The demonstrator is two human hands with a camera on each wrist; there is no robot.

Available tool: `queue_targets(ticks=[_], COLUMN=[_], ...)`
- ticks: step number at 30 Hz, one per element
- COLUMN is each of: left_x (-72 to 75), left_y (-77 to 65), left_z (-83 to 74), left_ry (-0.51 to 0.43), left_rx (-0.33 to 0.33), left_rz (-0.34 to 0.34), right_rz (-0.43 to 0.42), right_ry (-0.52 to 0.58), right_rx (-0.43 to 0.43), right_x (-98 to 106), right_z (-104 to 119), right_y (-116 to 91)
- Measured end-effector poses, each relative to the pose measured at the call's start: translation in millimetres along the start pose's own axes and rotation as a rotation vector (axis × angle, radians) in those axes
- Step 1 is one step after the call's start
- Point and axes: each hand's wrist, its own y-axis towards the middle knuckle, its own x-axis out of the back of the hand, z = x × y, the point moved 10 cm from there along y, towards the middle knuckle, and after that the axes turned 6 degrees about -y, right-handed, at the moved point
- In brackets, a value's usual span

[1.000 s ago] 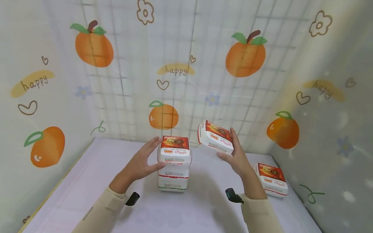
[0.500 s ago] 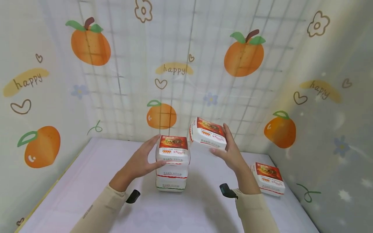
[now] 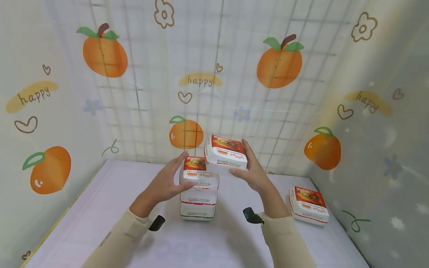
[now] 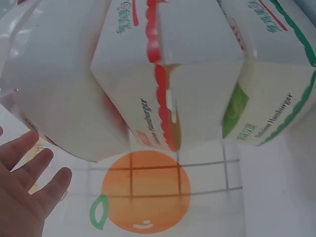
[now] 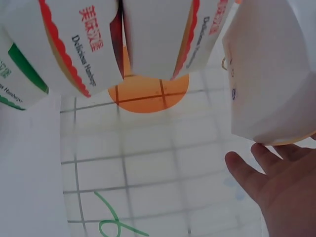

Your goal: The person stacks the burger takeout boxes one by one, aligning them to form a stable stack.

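Three white hamburger boxes stand stacked mid-table in the head view, the top box with a red burger picture on its lid. Below it sit a red-trimmed box and a green-trimmed box. My left hand spans the stack's left side, thumb tip at the top box's front, fingers reaching behind, fairly straight in the left wrist view. My right hand grips another hamburger box at its right end, thumb in front. That box is tilted and raised, overlapping the top box's right part.
One more hamburger box lies on the white table at the right, beyond my right forearm. A pale curtain printed with oranges hangs behind and at both sides, with a wire grid showing through at the back.
My right hand has carried its hamburger box leftward, from right of the stack to over the top box's right part. The left hand stays at the stack with little movement.
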Motion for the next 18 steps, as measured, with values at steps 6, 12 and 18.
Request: queue_targets(ticks=[6, 12, 18], left_x=[0.4, 3.3, 4.9], left_y=[6.2, 14.1, 19.0], left_z=[-7.7, -15.3, -18.5], left_ry=[-0.016, -0.041, -0.036], left_rx=[-0.02, -0.035, -0.044], left_rz=[0.003, 0.008, 0.011], right_rz=[0.021, 0.027, 0.051], right_ry=[0.024, -0.021, 0.006], right_rx=[-0.005, 0.001, -0.004], right_x=[-12, -18, -26], right_z=[4, 7, 5], right_y=[7, 10, 11])
